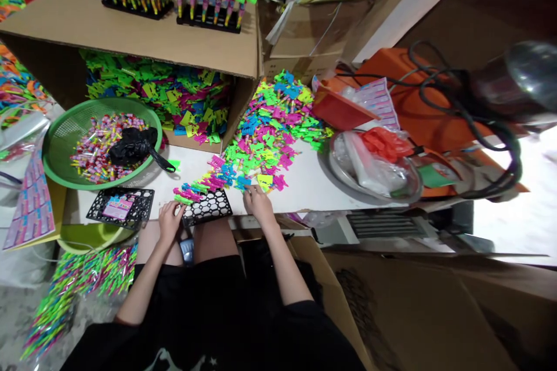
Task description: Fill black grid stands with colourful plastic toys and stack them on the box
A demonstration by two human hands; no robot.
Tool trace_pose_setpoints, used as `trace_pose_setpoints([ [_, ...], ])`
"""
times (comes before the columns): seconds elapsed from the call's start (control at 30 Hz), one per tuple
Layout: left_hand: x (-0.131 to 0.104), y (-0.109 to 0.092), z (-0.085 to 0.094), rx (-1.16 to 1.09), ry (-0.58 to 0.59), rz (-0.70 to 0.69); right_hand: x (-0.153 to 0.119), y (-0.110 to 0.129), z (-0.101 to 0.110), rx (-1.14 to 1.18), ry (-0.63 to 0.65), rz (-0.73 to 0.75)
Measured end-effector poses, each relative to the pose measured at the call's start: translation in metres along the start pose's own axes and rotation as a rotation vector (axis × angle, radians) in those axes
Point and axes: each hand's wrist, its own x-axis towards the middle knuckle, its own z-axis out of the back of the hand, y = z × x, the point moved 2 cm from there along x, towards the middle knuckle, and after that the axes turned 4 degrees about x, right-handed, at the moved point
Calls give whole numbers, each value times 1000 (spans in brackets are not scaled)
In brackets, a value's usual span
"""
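Observation:
A black perforated rack (209,208) lies at the table's front edge before me. Along its far side, a slanted row of pink, green and blue plastic toy pieces (203,185) stands in it. My left hand (169,222) is at the rack's left end, fingers closed near a green piece; what they grip is too small to make out. Beyond the rack's right end, my right hand (259,205) has its fingers pinched at a blue plastic toy piece (242,183). That piece lies at the near edge of a loose multicoloured pile (270,133).
Left stands a green basket (56,151) of small wrapped tubes with a black bag. Another black rack (98,206) holds a printed card. An open carton (209,55) carries filled racks (209,17) on top. Right are a metal basin (409,191) and an orange machine (391,64) with cables.

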Motion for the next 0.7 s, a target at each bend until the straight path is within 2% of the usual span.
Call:
trace_pose_setpoints([
  [0.13,-1,1,0,14,3,7,2,7,4,-66,18,-2],
  [0.3,-1,1,0,17,3,-4,32,6,5,-165,116,93],
  [0.43,-1,1,-1,14,4,-2,52,3,8,-240,173,84],
  [0.6,-2,0,-1,11,19,16,42,-2,20,-95,71,136],
  [0.7,-3,1,-1,20,28,23,24,-6,25,148,-87,12],
])
